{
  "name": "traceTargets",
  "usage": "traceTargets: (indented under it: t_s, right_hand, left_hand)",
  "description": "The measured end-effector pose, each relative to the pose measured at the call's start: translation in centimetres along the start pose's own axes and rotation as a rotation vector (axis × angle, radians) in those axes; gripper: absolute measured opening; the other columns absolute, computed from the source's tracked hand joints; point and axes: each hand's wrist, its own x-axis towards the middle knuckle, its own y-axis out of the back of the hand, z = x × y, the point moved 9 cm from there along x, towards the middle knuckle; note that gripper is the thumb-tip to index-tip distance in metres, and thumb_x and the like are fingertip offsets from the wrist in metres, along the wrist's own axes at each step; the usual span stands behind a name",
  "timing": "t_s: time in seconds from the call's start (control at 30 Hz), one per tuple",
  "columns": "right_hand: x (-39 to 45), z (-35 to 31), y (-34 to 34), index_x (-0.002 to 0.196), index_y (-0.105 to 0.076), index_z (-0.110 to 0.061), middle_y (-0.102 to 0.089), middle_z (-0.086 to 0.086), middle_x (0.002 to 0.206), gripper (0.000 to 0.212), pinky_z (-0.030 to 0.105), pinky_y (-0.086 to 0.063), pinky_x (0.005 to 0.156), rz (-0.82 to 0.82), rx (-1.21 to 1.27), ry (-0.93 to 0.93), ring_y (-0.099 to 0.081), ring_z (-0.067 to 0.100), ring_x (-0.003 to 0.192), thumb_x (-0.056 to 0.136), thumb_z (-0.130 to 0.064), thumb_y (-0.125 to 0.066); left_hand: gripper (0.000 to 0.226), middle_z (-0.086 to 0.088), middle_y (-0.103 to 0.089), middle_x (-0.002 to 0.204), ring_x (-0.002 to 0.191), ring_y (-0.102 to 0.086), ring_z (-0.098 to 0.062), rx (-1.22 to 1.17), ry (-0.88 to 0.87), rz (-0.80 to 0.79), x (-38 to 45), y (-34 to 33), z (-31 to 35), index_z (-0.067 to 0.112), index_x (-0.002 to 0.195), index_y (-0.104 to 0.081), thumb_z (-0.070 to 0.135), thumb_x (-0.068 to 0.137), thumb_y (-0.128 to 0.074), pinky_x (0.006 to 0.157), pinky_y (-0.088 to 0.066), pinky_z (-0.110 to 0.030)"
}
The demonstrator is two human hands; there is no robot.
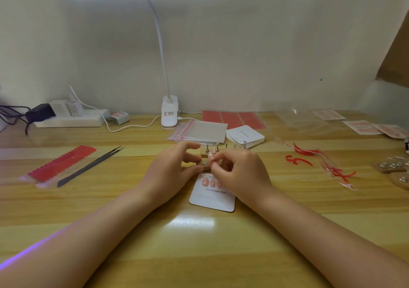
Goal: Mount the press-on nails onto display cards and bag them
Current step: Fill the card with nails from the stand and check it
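Note:
A white display card (212,198) printed "Handmade Nail" lies on the wooden table (199,239) in front of me, with three pink nails (211,182) stuck along its top. My right hand (238,174) pinches a pink press-on nail (211,157) just above the card's upper edge. My left hand (172,170) touches a small wooden nail stand (204,168) with thumb and fingertips; whether it grips the stand is unclear. Metal holder pegs (218,147) stand right behind the hands.
Zip bags (199,131) and a stack of blank cards (245,135) lie behind the hands, by a clip lamp (169,115). Tweezers (90,166) and a red adhesive-tab strip (63,163) lie left. Red tape scraps (321,163) and bagged sets (363,127) lie right.

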Motion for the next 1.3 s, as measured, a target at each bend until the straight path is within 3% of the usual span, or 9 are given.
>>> traceTargets:
  t_s: [0.23,0.4,0.53,0.73,0.93,1.07,1.17,1.23,1.3]
  right_hand:
    - [-0.2,-0.3,0.1,0.08,-0.074,-0.015,-0.07,-0.009,0.072,0.009,0.008,-0.044,0.059,0.017,0.155,0.006,-0.061,-0.004,0.059,0.081,-0.007,-0.07]
    - [-0.2,-0.6,0.7,0.08,-0.076,-0.01,-0.066,-0.013,0.068,0.005,0.004,-0.039,0.058,0.068,0.173,0.026,-0.059,-0.007,0.06,0.08,-0.006,-0.074]
    - [-0.3,-1.2,1.0,0.079,-0.076,-0.01,-0.064,-0.011,0.067,0.002,0.008,-0.041,0.059,0.088,0.146,0.088,-0.057,-0.004,0.059,0.079,-0.008,-0.076]
    - [-0.4,-1.9,1.0,0.08,-0.075,-0.009,-0.059,-0.014,0.064,0.006,0.012,-0.043,0.059,0.085,0.113,0.165,-0.055,0.003,0.058,0.079,-0.002,-0.074]
    - [-0.5,-2.0,0.9,0.077,-0.073,-0.008,-0.048,-0.029,0.059,0.01,0.005,-0.038,0.06,0.084,0.096,0.2,-0.053,-0.007,0.056,0.077,0.001,-0.073]
    - [-0.5,-2.0,0.8,0.076,-0.072,-0.007,-0.047,-0.029,0.058,0.01,0.002,-0.037,0.059,0.083,0.114,0.217,-0.054,-0.009,0.056,0.077,0.003,-0.073]
    - [-0.4,-1.3,0.6,0.077,-0.073,-0.007,-0.055,-0.025,0.061,0.009,0.004,-0.038,0.056,0.071,0.16,0.163,-0.057,-0.007,0.053,0.078,0.001,-0.072]
    - [-0.3,-0.8,0.5,0.075,-0.071,-0.01,-0.059,-0.021,0.062,0.009,0.006,-0.04,0.055,0.065,0.182,0.107,-0.059,-0.005,0.053,0.079,-0.002,-0.072]
    - [-0.2,-0.2,0.4,0.074,-0.07,-0.016,-0.061,-0.02,0.062,0.012,0.006,-0.04,0.055,0.059,0.209,0.045,-0.059,-0.004,0.053,0.08,-0.006,-0.072]
  left_hand:
    - [0.041,0.003,-0.066,0.117,0.11,-0.06,-0.013,0.106,0.0,-0.006,0.2,-0.3,-0.3,0.019,0.126,-0.056,0.021,0.087,-0.068,0.094,-0.048,-0.034]
    - [0.036,0.009,-0.066,0.104,0.095,-0.057,-0.011,0.03,-0.166,0.128,-0.4,1.7,2.9,0.019,0.107,-0.069,0.045,0.083,-0.062,0.086,-0.046,-0.032]
    - [0.025,0.005,-0.071,0.097,0.096,-0.063,-0.021,0.076,-0.232,0.139,-0.6,1.5,4.0,0.015,0.098,-0.074,0.033,0.083,-0.067,0.083,-0.048,-0.048]
    - [0.031,0.001,-0.07,0.099,0.091,-0.065,-0.024,0.221,-0.299,0.187,-0.8,1.6,4.4,0.014,0.1,-0.071,0.039,0.088,-0.058,0.074,-0.051,-0.046]
    - [0.03,0.003,-0.071,0.088,0.086,-0.066,-0.024,0.217,-0.321,0.186,-0.9,1.8,4.7,0.015,0.092,-0.073,0.03,0.095,-0.046,0.069,-0.049,-0.046]
    - [0.034,0.003,-0.07,0.088,0.088,-0.065,-0.022,0.114,-0.241,0.208,-0.8,2.2,4.0,0.012,0.091,-0.071,0.03,0.096,-0.042,0.075,-0.049,-0.046]
    - [0.025,0.01,-0.067,0.085,0.085,-0.063,-0.01,-0.061,-0.059,0.24,-0.5,2.5,1.9,0.017,0.092,-0.068,0.025,0.1,-0.045,0.075,-0.05,-0.032]
    - [0.022,0.015,-0.066,0.083,0.082,-0.061,-0.002,-0.057,0.083,0.219,-0.3,2.4,0.2,0.027,0.089,-0.064,0.026,0.1,-0.046,0.07,-0.047,-0.025]
    - [0.023,0.012,-0.068,0.083,0.08,-0.061,-0.006,0.03,0.205,0.136,-0.2,1.7,-1.4,0.028,0.088,-0.065,0.03,0.1,-0.046,0.07,-0.049,-0.031]
